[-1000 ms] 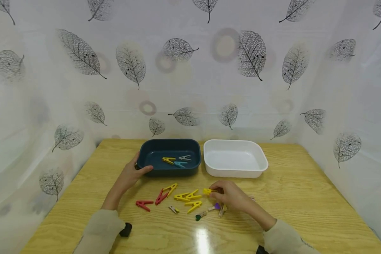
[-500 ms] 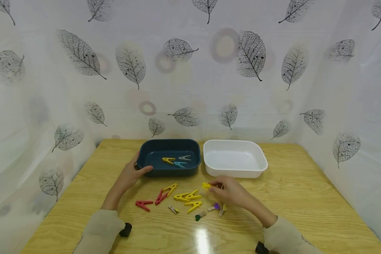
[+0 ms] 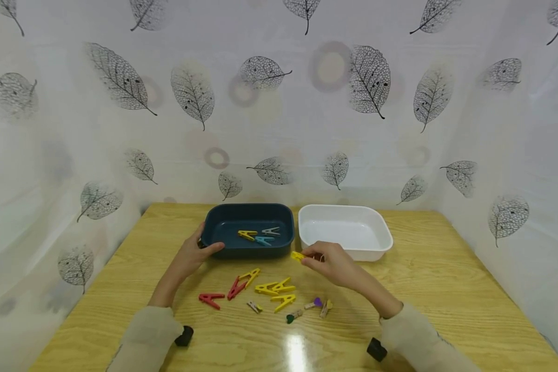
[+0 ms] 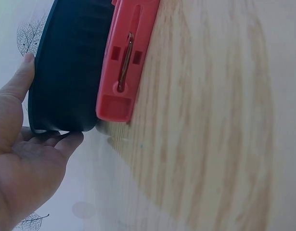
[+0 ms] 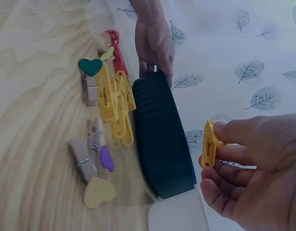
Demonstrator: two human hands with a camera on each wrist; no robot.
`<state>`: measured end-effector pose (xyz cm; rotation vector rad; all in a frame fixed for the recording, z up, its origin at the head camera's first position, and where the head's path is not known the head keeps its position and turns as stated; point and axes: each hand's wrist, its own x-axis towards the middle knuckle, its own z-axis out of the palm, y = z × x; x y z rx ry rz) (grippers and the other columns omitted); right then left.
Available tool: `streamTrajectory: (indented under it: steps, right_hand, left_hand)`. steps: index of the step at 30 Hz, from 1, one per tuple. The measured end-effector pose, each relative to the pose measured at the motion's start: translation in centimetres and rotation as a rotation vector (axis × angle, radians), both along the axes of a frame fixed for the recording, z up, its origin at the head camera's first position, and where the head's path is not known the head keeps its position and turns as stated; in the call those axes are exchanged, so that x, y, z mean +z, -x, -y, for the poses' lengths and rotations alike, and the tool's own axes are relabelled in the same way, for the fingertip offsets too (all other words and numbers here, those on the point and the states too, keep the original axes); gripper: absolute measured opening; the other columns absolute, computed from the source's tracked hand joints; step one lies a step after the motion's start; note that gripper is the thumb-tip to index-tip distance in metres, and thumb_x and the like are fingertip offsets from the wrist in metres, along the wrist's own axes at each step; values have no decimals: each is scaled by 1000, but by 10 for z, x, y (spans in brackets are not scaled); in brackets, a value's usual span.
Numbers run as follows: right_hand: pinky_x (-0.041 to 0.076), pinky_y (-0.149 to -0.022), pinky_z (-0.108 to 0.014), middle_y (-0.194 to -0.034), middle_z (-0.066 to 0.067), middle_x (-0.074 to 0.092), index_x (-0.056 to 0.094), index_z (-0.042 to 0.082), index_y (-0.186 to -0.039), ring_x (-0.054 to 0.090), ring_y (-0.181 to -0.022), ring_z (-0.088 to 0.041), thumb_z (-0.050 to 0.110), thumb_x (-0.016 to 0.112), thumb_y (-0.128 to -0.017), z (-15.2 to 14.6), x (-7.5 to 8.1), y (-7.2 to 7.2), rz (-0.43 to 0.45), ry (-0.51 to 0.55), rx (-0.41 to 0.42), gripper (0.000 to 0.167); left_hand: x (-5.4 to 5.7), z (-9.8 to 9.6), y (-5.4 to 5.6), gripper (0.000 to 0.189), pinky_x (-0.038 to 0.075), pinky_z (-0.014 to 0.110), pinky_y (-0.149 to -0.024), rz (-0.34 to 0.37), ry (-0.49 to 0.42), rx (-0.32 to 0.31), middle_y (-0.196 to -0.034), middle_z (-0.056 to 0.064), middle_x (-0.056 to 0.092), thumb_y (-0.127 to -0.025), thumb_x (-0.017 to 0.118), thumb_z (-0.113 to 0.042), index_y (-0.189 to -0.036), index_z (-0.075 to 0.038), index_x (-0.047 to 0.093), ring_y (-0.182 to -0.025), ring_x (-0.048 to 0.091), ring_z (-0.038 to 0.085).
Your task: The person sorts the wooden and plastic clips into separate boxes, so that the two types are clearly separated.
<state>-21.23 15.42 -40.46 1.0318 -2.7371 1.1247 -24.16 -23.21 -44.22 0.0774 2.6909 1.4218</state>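
My left hand [image 3: 192,256] grips the left end of a dark blue basin [image 3: 246,253], thumb and fingers spread around its wall. Inside the basin lie a yellow clothespin [image 3: 247,235], a grey clothespin [image 3: 270,231] and a blue clothespin [image 3: 263,241]. Between thumb and fingertips, my right hand [image 3: 332,264] pinches a yellow clothespin [image 5: 210,144], raised off the table in front of the gap between the basins. Several yellow clothespins [image 3: 283,300] and two red clothespins [image 3: 211,299] lie on the table between my hands.
Right of the dark basin stands a white basin [image 3: 349,254]. Small wooden clothespins with heart shapes, one purple [image 3: 318,301] and one dark green [image 3: 290,319], lie nearer me. A leaf-print curtain [image 3: 279,129] borders the wooden table [image 3: 437,289] at the back and sides.
My right hand has lifted the yellow clothespin and moved away from the front, toward the basins and slightly left. My left hand stays on the dark basin.
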Motion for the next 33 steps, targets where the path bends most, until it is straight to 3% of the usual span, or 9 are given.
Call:
streamTrajectory:
  steps: [6,13,20,27,33]
  right_hand:
    - [52,-66,-25,-88,6,67,77,4,-108,57,-75,-9,16,69,-100,5,9,7,-22,-11,5,16]
    - [52,-66,-27,-89,1,70,79,4,-109,59,-75,-14,16,69,-100,10,18,16,-27,-1,18,17]
    - [53,-68,-28,-92,-8,72,78,3,-111,61,-77,-13,16,68,-101,16,24,27,-26,-10,12,19]
    - [54,-72,-31,-93,1,71,79,4,-111,62,-80,-14,17,67,-102,25,27,38,-35,-16,11,19]
    - [55,-74,-33,-93,-2,73,77,3,-116,64,-83,-14,19,68,-102,34,30,47,-26,-31,4,23]
  left_hand:
    - [0,1,0,103,16,63,-122,6,-3,8,-170,24,5,-100,69,-44,-165,-3,1,-155,8,45]
    - [0,0,1,107,16,62,-122,6,11,14,-170,25,5,-98,69,-51,-165,-2,1,-155,8,46]
    - [3,-1,0,101,16,62,-122,7,14,13,-170,26,5,-100,68,-42,-165,-1,2,-154,9,47]
    - [2,0,1,104,16,63,-122,2,14,5,-170,25,5,-99,69,-46,-165,-1,2,-154,9,46]
    - [1,1,2,104,16,62,-122,-1,8,0,-170,24,4,-99,69,-46,-165,-2,1,-155,8,46]
